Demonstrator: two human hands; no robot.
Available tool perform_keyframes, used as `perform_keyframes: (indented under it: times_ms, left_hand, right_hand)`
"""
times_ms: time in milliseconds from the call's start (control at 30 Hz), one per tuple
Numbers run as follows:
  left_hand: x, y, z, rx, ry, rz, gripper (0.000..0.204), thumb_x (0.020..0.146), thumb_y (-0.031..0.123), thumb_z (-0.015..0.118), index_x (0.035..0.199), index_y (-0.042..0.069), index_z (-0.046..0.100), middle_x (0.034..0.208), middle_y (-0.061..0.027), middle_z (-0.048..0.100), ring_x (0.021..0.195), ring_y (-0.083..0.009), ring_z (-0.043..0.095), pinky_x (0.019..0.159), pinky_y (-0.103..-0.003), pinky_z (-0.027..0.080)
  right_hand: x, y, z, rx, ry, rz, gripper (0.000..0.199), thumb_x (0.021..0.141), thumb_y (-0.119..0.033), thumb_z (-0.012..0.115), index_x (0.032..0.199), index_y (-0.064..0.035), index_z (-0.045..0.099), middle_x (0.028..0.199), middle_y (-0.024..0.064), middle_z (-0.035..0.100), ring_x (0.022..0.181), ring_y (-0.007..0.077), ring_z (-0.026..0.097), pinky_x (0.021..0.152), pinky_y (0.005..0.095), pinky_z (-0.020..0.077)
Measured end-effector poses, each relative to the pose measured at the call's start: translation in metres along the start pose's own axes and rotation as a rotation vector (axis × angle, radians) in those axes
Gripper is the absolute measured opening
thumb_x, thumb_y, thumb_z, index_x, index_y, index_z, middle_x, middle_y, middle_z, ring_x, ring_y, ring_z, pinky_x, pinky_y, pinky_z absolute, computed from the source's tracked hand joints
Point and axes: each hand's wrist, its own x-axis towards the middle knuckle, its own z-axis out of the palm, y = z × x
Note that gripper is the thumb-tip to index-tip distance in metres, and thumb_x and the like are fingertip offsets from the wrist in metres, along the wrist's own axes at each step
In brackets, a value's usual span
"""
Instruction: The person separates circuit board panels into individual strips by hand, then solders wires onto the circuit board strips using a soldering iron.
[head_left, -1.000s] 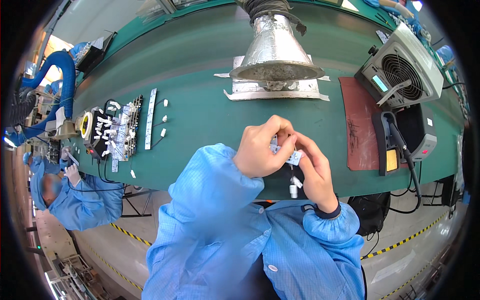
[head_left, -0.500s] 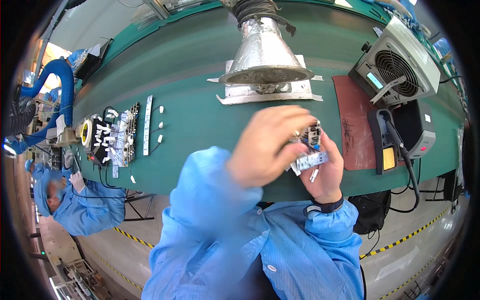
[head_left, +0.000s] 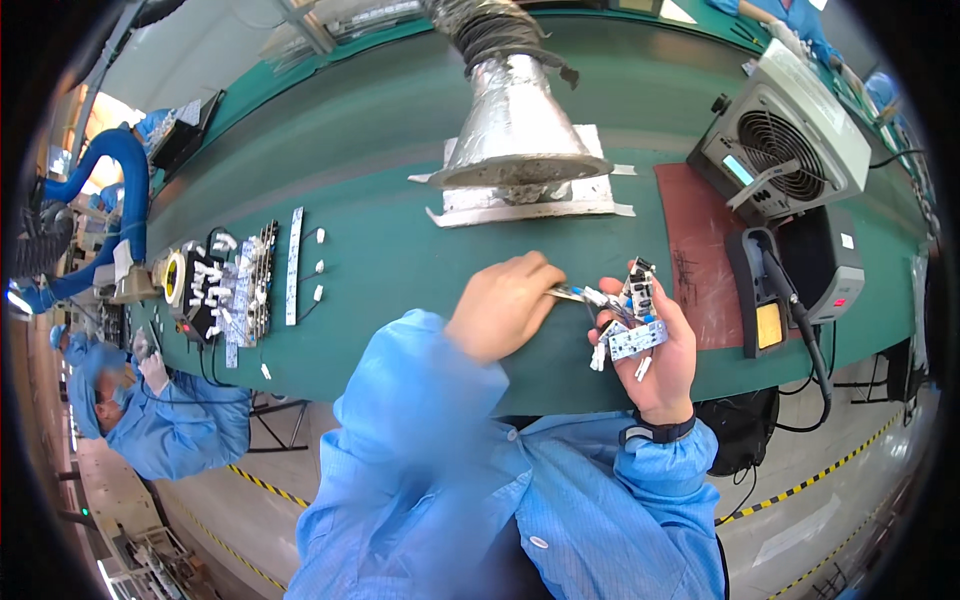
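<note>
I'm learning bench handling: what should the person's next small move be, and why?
Probably a gentle steadying of the small, pale circuit boards with the right hand: they sit in its cupped palm with white plastic connectors sticking out, while the left hand pinches a thin piece, unclear in kind, beside them.

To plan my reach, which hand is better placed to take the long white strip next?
Probably the left hand: though pinching something thin, it is nearer the strip; the right hand holds small boards.
</note>
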Motion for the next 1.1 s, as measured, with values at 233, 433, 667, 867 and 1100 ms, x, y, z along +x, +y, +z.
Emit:
perform_keyframes:
  times_ms: [233, 433, 667, 867, 1100]
  left_hand:
    - [0.013, 0.037, -0.03, -0.213, 0.239, 0.004, 0.045, 0.075, -0.01, 0.066, 0.118, 0.004, 0.068, 0.11, -0.0146, 0.067, 0.094, -0.0329, 0.069, 0.076, -0.038, 0.058]
    - [0.036, 0.047, -0.036, -0.331, -0.099, 0.258, 0.058, 0.083, -0.007, 0.057, 0.14, 0.003, 0.054, 0.146, -0.0244, 0.047, 0.136, -0.042, 0.044, 0.111, -0.048, 0.038]
    - [0.035, 0.078, -0.027, -1.298, -0.095, -0.333, 0.068, 0.106, 0.029, 0.049, 0.16, 0.004, 0.017, 0.159, -0.0176, 0.03, 0.146, -0.031, 0.035, 0.116, -0.041, 0.035]
    - [0.051, 0.096, 0.024, -1.92, 0.075, -0.501, 0.047, 0.111, 0.039, 0.036, 0.144, 0.008, 0.045, 0.131, -0.0073, 0.059, 0.119, -0.017, 0.057, 0.1, -0.031, 0.047]
    - [0.088, 0.114, 0.051, -1.751, 0.553, -0.143, 0.046, 0.109, 0.035, 0.043, 0.147, 0.009, 0.044, 0.132, -0.0105, 0.056, 0.118, -0.0175, 0.056, 0.097, -0.032, 0.048]
  right_hand:
    - [-0.006, -0.002, 0.004, 0.031, 0.016, 0.053, 0.047, 0.105, -0.039, 0.043, 0.141, -0.0081, 0.047, 0.126, 0.0193, 0.064, 0.101, 0.033, 0.069, 0.078, 0.055, 0.0601]
    - [-0.009, -0.009, 0.003, 0.084, -0.188, 0.19, 0.05, 0.106, -0.037, 0.04, 0.147, -0.0098, 0.036, 0.117, 0.0198, 0.064, 0.089, 0.0303, 0.072, 0.061, 0.0453, 0.0661]
    - [-0.012, -0.019, 0.029, -0.258, 0.03, -0.31, 0.044, 0.104, -0.024, 0.044, 0.144, -0.0055, 0.04, 0.124, 0.0216, 0.063, 0.091, 0.0252, 0.069, 0.072, 0.0356, 0.0614]
    - [-0.019, -0.036, 0.074, -1.186, 0.101, -0.89, 0.053, 0.102, -0.035, 0.053, 0.138, 0.0035, 0.052, 0.122, 0.0193, 0.064, 0.113, 0.0282, 0.061, 0.1, 0.0361, 0.0462]
    - [-0.004, -0.05, 0.085, -1.808, 0.234, -0.961, 0.053, 0.091, -0.036, 0.063, 0.135, -0.0053, 0.061, 0.133, 0.0159, 0.061, 0.125, 0.0405, 0.05, 0.109, 0.0513, 0.0347]
